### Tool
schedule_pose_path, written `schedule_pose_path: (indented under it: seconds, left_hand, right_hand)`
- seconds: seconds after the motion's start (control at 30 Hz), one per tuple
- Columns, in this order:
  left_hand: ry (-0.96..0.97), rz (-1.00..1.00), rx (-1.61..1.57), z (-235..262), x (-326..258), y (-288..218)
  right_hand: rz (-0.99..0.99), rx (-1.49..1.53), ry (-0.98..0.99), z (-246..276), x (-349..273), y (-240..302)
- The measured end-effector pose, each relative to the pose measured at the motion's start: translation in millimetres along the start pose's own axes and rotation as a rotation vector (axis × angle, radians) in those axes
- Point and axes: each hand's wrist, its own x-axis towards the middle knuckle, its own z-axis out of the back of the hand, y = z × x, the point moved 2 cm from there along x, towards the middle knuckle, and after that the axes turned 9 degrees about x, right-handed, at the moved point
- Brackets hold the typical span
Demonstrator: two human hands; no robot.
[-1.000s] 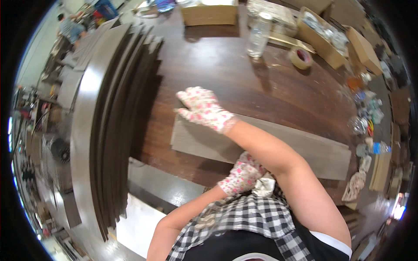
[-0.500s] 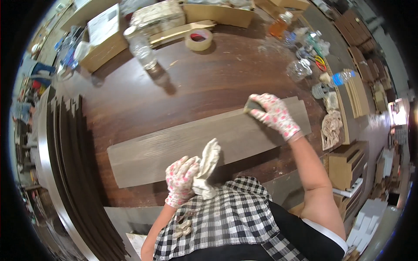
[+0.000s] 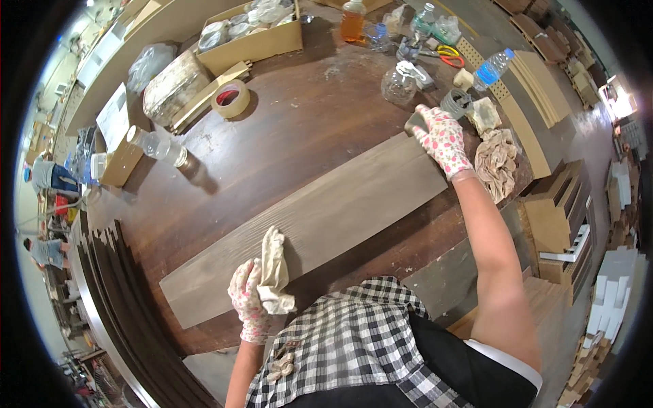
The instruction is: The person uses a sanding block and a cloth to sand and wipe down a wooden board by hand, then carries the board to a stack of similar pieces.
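A long grey-brown board (image 3: 306,217) lies aslant on the dark wooden table. At its far right end, my gloved right hand (image 3: 443,141) is closed on a small dark sanding block (image 3: 415,123), the fingers curled over it. Near the board's lower left edge, my gloved left hand (image 3: 247,299) grips a crumpled whitish rag (image 3: 274,272). The rag stands up from the fingers and hangs partly over the board's near edge. Both gloves are white with pink spots.
Dark strips (image 3: 129,306) are stacked on the left. A clear bottle (image 3: 158,147) and a tape roll (image 3: 231,99) lie beyond the board. At the right are a crumpled cloth (image 3: 496,163), a glass jar (image 3: 398,85), red-handled scissors (image 3: 449,56) and a blue-labelled bottle (image 3: 493,69).
My view has turned, so the board now slants more steeply. The right hand has moved the block outward to the board's far right end. My left hand still holds the rag.
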Motion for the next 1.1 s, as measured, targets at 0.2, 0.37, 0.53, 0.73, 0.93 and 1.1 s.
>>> schedule_pose_path:
  seconds: [0.2,0.37,0.53,0.73,0.93,1.1]
  left_hand:
    - [0.285,-0.260,0.183,-34,56,-55]
    - [0.426,-0.380,0.084,-98,140,-139]
    - [0.451,-0.376,-0.044,-164,219,-232]
    - [0.224,-0.469,-0.081,-191,249,-279]
    - [0.171,-0.369,0.053,-156,216,-165]
    - [0.143,-0.215,0.200,-82,160,-37]
  right_hand:
    - [-0.291,1.176,-0.688,-25,-33,-42]
    - [-0.311,1.434,-0.900,-57,-63,-25]
    - [-0.323,1.243,-0.868,-59,-62,-18]
    - [-0.376,1.250,-0.889,-60,-63,-23]
    - [-0.410,1.056,-0.825,-59,-61,-20]
    - [-0.404,1.064,-0.801,-56,-56,-14]
